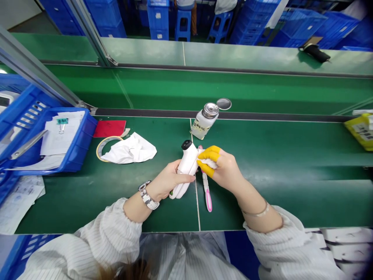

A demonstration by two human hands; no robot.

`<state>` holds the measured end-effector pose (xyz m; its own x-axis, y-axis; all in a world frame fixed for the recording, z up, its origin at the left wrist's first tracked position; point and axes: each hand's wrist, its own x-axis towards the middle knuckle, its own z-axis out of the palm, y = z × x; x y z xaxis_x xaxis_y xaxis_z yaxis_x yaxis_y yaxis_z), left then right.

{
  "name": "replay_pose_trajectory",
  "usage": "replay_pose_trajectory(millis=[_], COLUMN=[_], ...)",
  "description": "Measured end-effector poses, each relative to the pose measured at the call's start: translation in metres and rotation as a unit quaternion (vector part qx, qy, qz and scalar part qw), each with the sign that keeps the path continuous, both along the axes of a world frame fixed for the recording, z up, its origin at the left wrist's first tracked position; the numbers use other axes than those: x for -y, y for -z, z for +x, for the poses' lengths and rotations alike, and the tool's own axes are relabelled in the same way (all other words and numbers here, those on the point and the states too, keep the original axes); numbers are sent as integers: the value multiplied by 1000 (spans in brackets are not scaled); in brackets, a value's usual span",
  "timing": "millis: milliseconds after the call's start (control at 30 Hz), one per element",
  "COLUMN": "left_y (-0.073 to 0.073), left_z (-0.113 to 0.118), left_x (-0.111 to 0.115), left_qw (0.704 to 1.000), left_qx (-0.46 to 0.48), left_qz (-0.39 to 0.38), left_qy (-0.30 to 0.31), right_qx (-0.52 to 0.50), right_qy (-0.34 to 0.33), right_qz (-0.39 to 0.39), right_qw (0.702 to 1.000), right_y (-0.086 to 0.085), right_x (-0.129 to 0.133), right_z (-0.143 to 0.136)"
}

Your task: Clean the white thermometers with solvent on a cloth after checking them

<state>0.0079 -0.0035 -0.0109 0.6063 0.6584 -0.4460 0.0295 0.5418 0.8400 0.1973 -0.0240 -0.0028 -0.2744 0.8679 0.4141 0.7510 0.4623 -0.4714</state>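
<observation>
My left hand [174, 178] is wrapped round a white device [189, 158] with a black round end, held tilted above the green table. Yellow finger covers are on my right hand [221, 165], whose fingers pinch a white cloth [210, 161] against the device's right side. Beneath my hands lies a pink and white toothbrush-like tool [207, 194]; its upper end is partly hidden. Just beyond stands a whitish bottle [203, 123] with a metal top and its round lid flipped open.
On the left are a blue basket [83, 147] with papers and scissors, a red pad [109, 128], a tape roll [99, 149] and a crumpled white cloth [134, 148]. A green conveyor [204, 87] runs behind; a yellow package [363, 130] sits far right.
</observation>
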Motion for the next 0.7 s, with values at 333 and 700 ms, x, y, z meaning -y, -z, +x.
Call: replay_pose_trajectory(millis=[333, 700], left_y=[0, -1], left_z=[0, 0], left_x=[-1, -1], left_qw=[1000, 1000], left_qx=[-2, -5], left_qz=[0, -8], left_qy=[1, -1], right_qx=[-12, -11], right_qy=[23, 11], right_qz=[-13, -22], right_qw=[1000, 1000], right_y=[-1, 1], right_x=[2, 1], right_z=[-2, -3])
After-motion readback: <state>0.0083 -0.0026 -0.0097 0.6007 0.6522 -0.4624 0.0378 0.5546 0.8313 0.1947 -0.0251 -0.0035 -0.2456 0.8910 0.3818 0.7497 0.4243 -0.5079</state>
